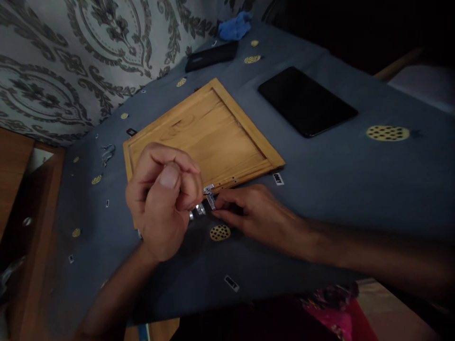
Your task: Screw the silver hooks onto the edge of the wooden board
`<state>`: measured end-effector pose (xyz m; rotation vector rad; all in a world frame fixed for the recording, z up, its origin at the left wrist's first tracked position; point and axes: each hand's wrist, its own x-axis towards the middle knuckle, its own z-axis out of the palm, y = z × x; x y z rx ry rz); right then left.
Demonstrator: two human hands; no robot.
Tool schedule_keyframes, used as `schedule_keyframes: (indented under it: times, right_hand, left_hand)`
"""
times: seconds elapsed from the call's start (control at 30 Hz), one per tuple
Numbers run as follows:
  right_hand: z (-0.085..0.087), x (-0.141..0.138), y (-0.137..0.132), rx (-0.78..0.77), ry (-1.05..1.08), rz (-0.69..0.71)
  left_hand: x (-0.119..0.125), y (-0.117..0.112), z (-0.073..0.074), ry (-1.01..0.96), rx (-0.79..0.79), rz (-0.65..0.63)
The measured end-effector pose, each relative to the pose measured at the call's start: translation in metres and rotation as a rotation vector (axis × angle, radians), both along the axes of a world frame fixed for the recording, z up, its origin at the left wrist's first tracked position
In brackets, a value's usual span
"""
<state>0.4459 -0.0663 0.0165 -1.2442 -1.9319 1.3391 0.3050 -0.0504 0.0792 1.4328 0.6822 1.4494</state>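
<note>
A framed wooden panel (199, 132) lies flat on the cloth-covered table (320, 189), with small dark holes along its near edge. At that edge is a small silver metal hinge (211, 201). My right hand (261, 215) pinches the hinge's near end between thumb and fingertips. My left hand (163, 201) is closed in a fist above the panel's near left part, thumb across the fingers; whatever it may hold is hidden. Shiny metal pieces (201, 209) show just to the right of the left hand, partly covered by it.
A black tablet (307, 102) lies right of the panel. Behind it are a dark flat case (212, 56) and a crumpled blue cloth (235, 26). A small metal item (107, 154) lies to the left. Patterned fabric (113, 38) rises along the back.
</note>
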Motion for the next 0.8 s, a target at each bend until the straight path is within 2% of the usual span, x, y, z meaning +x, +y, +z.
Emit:
schedule_keyframes:
  times: [0.17, 0.4, 0.8]
  right_hand:
    - [-0.001, 0.0, -0.001, 0.028, -0.009, -0.005]
    - [-0.002, 0.001, 0.0, 0.05, 0.005, 0.008]
    - [-0.004, 0.0, -0.001, 0.057, 0.021, -0.006]
  left_hand:
    - [0.007, -0.007, 0.002, -0.045, -0.039, 0.136]
    - [0.007, -0.005, 0.004, -0.11, -0.102, 0.179]
    - [0.013, -0.01, 0.006, -0.012, -0.099, 0.234]
